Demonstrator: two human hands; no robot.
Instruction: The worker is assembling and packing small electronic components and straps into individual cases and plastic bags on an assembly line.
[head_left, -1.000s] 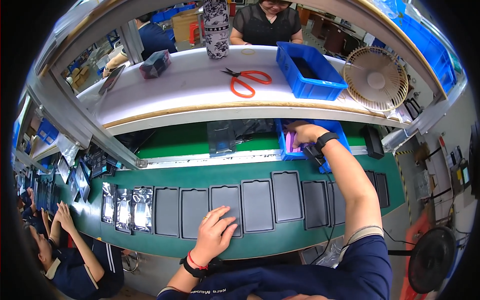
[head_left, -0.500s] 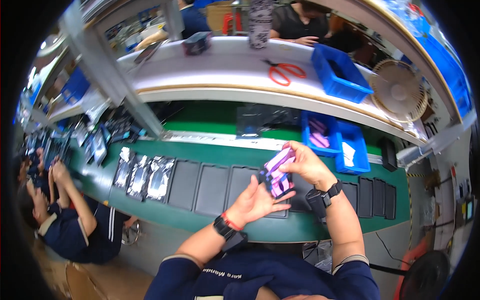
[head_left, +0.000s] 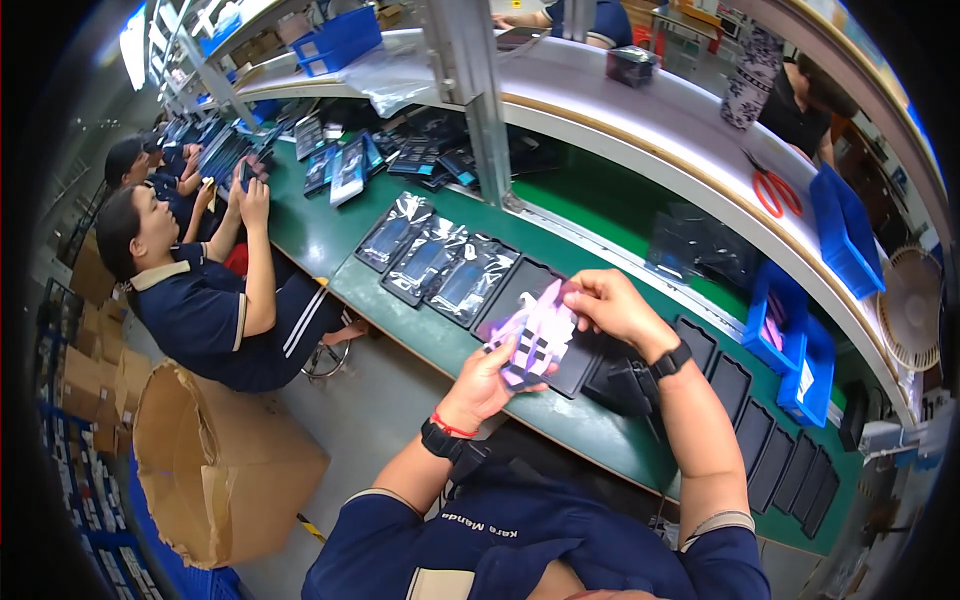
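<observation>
My left hand (head_left: 485, 382) grips a fanned bundle of pink, purple and white slips (head_left: 538, 345) with dark marks, its thumb on top. At the upper right end of the bundle, my right hand (head_left: 612, 303) pinches the slips between thumb and fingers. Whether they are paper or film, I cannot tell. Both hands are above shallow black trays (head_left: 578, 372) in a row on the green table. To the left, three trays hold flat dark items in shiny clear wrapping (head_left: 463, 282). Other trays (head_left: 770, 460) continue to the right.
Blue bins (head_left: 775, 345) stand at the table's back right, one with pink slips. Above runs a white shelf (head_left: 640, 115) with orange-handled scissors (head_left: 775, 192). A co-worker (head_left: 215, 300) sits at the left near a large cardboard box (head_left: 235, 470). Wrapped dark items (head_left: 348, 170) lie piled farther along.
My view has swung left, showing more of the co-worker and cardboard box. My left hand, previously spread under the slips, now grips them; they are fanned wider.
</observation>
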